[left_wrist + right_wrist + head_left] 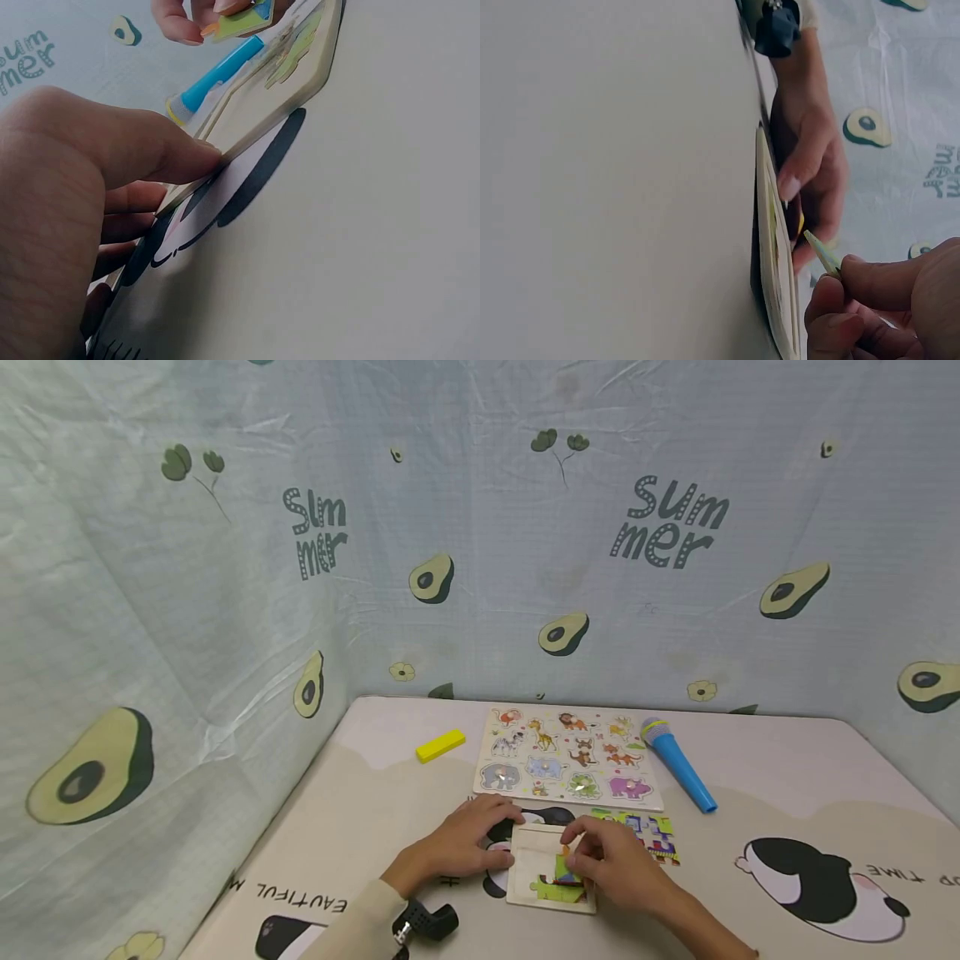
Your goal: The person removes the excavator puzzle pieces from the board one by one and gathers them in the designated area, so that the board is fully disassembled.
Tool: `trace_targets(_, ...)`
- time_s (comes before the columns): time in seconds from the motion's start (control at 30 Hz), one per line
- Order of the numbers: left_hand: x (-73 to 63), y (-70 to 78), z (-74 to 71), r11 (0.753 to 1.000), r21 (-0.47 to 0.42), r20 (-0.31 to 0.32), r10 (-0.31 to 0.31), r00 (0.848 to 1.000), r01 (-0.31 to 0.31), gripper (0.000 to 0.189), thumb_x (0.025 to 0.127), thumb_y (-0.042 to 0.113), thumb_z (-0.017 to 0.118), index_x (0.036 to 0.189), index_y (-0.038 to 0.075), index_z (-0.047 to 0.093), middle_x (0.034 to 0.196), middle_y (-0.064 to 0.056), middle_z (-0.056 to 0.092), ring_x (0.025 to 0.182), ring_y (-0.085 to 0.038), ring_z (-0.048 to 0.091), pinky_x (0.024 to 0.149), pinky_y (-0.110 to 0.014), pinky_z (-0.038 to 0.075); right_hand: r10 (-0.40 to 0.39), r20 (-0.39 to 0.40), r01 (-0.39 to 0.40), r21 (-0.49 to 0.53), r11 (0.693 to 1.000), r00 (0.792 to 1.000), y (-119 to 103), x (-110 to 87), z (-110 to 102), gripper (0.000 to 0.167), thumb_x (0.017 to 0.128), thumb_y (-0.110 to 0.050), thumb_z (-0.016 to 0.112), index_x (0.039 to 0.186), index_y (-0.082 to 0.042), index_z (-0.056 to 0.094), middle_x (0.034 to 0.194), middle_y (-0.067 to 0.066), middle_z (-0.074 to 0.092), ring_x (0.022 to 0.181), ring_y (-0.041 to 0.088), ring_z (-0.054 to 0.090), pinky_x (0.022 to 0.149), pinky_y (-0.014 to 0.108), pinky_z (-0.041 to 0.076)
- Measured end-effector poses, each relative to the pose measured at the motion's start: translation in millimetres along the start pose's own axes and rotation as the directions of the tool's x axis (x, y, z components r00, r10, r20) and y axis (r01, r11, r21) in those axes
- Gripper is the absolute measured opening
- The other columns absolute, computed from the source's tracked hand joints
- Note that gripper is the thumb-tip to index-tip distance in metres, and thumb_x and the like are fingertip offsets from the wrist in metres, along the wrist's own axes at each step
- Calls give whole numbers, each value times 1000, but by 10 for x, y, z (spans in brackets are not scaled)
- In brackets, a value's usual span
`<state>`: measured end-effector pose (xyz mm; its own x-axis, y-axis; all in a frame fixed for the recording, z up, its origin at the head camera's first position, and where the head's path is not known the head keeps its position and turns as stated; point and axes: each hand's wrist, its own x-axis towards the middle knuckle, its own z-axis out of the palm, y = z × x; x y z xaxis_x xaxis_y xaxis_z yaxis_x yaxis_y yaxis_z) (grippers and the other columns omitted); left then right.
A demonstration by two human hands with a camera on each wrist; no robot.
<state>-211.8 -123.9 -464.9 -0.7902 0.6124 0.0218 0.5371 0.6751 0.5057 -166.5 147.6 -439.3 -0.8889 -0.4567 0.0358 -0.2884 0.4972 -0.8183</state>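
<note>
A small wooden puzzle board (534, 860) with a raised rim lies flat near the front of the table. Green puzzle pieces (555, 893) sit at its lower part. My left hand (468, 839) rests against the board's left edge, its thumb pressing the rim in the left wrist view. Above the board, my right hand (618, 864) pinches a thin jigsaw piece (244, 24) coloured green, blue and orange between thumb and fingers. The piece (823, 253) is tilted and held apart from the board in the right wrist view. Partly behind the right hand lie more colourful jigsaw pieces (662, 837).
Behind the small board lies a larger animal puzzle board (558, 789). A blue toy microphone (682, 768) is to its right, and a yellow block (441, 746) to its left. Printed cloth walls (480, 527) enclose the table's back and left.
</note>
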Motion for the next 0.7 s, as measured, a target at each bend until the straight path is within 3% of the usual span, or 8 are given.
trace_targets(0.27, 10, 3, -11, 1000, 1, -3, 11, 1000, -11, 46, 90, 40, 65, 134, 27, 58, 150, 2, 47, 143, -20, 38, 118, -52, 30, 119, -61, -121, -39, 992, 991, 87, -76, -162, 16, 92, -9, 73, 105, -6, 65, 71, 0, 61, 60, 17, 58, 51, 27, 49)
trace_targets(0.7, 3, -1, -13, 1000, -17, 7, -13, 1000, 13, 47, 90, 41, 67, 134, 28, 58, 152, 1, 45, 146, -21, 35, 120, -53, 27, 239, -60, -240, -18, 971, 969, 201, -170, -233, 20, 90, -7, 74, 100, -6, 58, 64, 5, 60, 52, 19, 56, 45, 31, 47)
